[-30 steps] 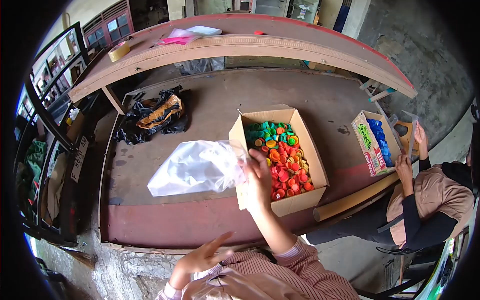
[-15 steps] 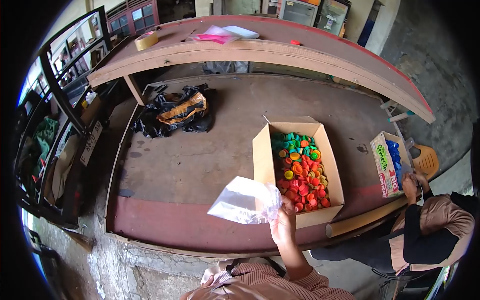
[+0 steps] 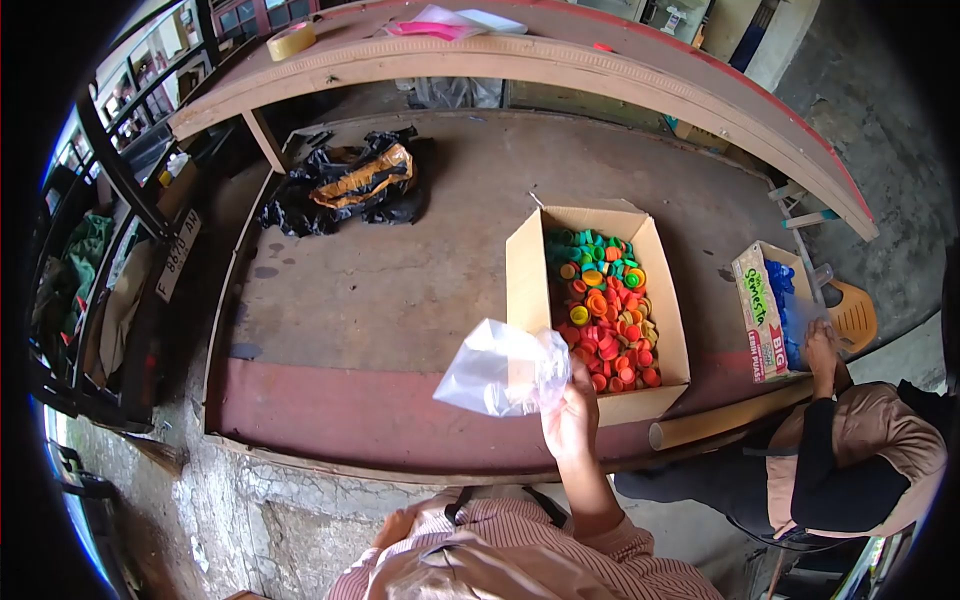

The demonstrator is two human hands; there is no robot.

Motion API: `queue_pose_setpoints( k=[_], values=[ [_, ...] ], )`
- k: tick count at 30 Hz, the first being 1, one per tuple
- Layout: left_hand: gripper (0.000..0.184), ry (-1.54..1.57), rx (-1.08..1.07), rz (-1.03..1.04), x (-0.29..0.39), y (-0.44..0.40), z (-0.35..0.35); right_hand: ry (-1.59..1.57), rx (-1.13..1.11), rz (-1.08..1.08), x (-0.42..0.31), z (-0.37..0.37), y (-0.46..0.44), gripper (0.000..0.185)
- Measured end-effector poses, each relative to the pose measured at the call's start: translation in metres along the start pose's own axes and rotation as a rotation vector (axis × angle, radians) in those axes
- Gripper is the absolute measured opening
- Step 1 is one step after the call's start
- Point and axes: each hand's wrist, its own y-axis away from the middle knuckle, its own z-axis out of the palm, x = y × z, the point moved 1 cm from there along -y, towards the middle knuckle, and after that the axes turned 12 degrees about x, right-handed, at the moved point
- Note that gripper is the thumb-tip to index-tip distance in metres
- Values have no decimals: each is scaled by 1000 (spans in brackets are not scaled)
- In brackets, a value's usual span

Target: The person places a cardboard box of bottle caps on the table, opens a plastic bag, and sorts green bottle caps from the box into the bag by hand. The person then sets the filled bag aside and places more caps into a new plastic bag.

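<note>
Up left, tape roll [image 3: 295, 46]: sat on the raised shelf [image 3: 480, 58], perhaps parked there to spare the desk [image 3: 450, 230] below.
Black plastic [image 3: 345, 188]: lay crumpled toward the desk's far left, well apart from the boxes, seemingly out of the way.
Left hand [image 3: 397, 526]: was low beside the striped shirt [image 3: 500, 530], partly hidden; whether clenched or loose could not be told.
Clear bag [image 3: 490, 370]: flared leftward by the large box's near left corner, gathered at one end.
Right hand [image 3: 570, 415]: gripped that gathered end, probably because thin plastic slips from a lighter hold.
Large box [image 3: 525, 285]: stood open, its walls penning in bottle caps [image 3: 605, 320], green toward the far end, red nearer.
Cardboard tube [image 3: 735, 414]: lay along the desk's near edge.
Smaller box [image 3: 757, 320]: held blue pieces [image 3: 785, 285], presumably to keep that colour separate.
Co-worker's hand [image 3: 824, 350]: was at the smaller box's right side, grip unclear.
</note>
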Motion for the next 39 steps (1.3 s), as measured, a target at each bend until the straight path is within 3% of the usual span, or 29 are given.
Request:
queue_pose_setpoints(
  k=[3, 9, 11, 16, 18, 19, 20, 21, 22, 23, 24, 25, 26, 27, 29, 31, 33, 35, 37, 39],
  values=[
    [61, 29, 207, -37, 28, 7, -6, -84, -35, 96, 0, 3, -6, 39],
    [59, 67, 623, -86, 60, 28, -28, -118, -41, 111, -10, 9, -4, 31],
    [59, 90, 763, -100, 72, 32, -36, -270, -9, 217, -8, 4, -8, 30],
    [58, 153, 1122, -128, 119, 44, -60, -237, -85, 159, -10, 12, -15, 26],
    [58, 167, 1265, -141, 110, 55, -74, 67, 47, -70, -12, 20, -14, 28],
    [56, 218, 1431, -123, 119, 61, -99, 64, 49, -73, -11, 17, -17, 28],
    [55, 271, 1595, -103, 132, 73, -128, 253, -15, -211, -10, 11, -20, 26],
    [51, 297, 1694, 51, 160, 90, -155, 443, -79, -348, -10, 9, -21, 24],
    [47, 322, 1788, 209, 191, 107, -184, 507, 43, -169, -22, 27, -10, 28],
    [42, 432, 1722, 356, 222, 120, -202, 506, 46, -169, -18, 27, -13, 28],
    [38, 540, 1649, 495, 259, 135, -214, 595, -30, -346, -14, 26, -15, 33],
    [31, 711, 1442, 811, 308, 153, -223, 682, -108, -522, -10, 27, -16, 40],
    [28, 762, 1195, 901, 336, 165, -223, 648, -95, -505, -5, 35, -14, 47],
    [31, 664, 1008, 1016, 370, 178, -220, 799, -143, -680, -8, 40, -11, 44],
    [49, 700, 408, 1104, 430, 198, -199, 898, -164, -801, -7, 47, -4, 37],
    [51, 665, 214, 1231, 480, 209, -179, 965, -236, -762, -13, 66, 14, 22],
    [43, 737, 94, 1225, 498, 181, -160, 968, -406, -691, -11, 63, 13, 15],
    [34, 1039, -132, 977, 507, 169, -155, 1022, -419, -598, -19, 65, 12, 11],
    [24, 1063, -123, 983, 511, 158, -151, 905, -306, -389, -10, 46, 0, 15],
    [23, 1129, -303, 815, 506, 143, -146, 680, -111, -133, -4, 34, -11, 18]
  ],
)
